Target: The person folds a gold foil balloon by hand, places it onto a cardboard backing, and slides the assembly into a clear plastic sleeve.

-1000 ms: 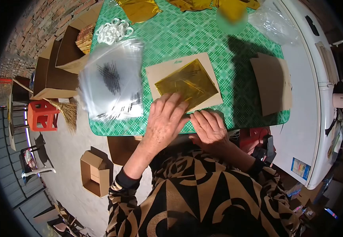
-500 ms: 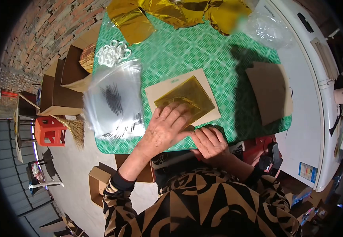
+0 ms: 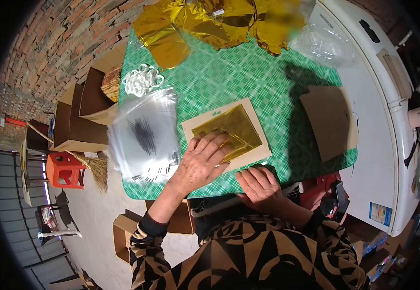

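Observation:
My left hand [image 3: 198, 164] lies with its fingers over a folded gold foil sheet [image 3: 241, 128], pressing on its lower left part. Under the foil is a tan cardboard sheet [image 3: 263, 155] on the green checked tablecloth. At the table's front edge, my right hand [image 3: 259, 186] is closed, fingers together and curled; anything inside it is hidden. Left of the hands lies a fanned stack of clear plastic bags [image 3: 147, 130] with dark marks.
White rings [image 3: 142, 79] are heaped at the back left. Shiny gold foil pieces [image 3: 219, 24] and a clear plastic bag [image 3: 323, 46] lie at the back. Cardboard sheets [image 3: 328, 123] rest at the right, cardboard boxes [image 3: 74, 125] beyond the left edge, beside a red stool [image 3: 66, 169].
The view has shifted, so the table appears lower. My left hand has moved slightly away from my right hand; a gap now shows between them. The foil lies a little straighter on the cardboard.

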The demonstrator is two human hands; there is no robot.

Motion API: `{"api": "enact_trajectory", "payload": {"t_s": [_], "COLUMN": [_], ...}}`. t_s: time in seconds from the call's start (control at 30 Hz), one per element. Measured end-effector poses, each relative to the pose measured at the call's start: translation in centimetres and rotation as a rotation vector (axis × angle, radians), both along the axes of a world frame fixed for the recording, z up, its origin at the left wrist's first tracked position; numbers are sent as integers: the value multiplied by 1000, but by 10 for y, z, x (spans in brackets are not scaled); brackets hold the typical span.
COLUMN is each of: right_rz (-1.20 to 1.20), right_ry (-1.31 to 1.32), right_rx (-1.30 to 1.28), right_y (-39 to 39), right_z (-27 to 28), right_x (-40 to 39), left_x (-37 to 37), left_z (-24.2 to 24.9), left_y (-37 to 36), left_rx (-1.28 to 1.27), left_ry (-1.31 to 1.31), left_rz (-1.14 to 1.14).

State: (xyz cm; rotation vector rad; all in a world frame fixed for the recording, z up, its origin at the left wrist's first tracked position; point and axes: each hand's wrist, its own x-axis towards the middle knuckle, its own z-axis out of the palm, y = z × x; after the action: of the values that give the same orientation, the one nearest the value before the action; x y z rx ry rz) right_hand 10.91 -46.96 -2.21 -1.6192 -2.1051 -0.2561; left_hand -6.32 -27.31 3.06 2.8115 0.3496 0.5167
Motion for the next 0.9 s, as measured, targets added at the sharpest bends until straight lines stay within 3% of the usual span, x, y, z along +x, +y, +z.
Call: {"api": "enact_trajectory", "payload": {"t_s": [0.3,0.9], "right_rz": [0,-11], "right_ry": [20,112], "right_rx": [-4,-85], "right_y": [0,5], "right_z": [4,12], "right_x": [0,-23], "left_x": [-3,-3], "left_z": [-3,-10], "left_y": [4,-1], "left_rx": [188,58], "left_ry": [-6,71], "left_rz": [-31,-96]}}
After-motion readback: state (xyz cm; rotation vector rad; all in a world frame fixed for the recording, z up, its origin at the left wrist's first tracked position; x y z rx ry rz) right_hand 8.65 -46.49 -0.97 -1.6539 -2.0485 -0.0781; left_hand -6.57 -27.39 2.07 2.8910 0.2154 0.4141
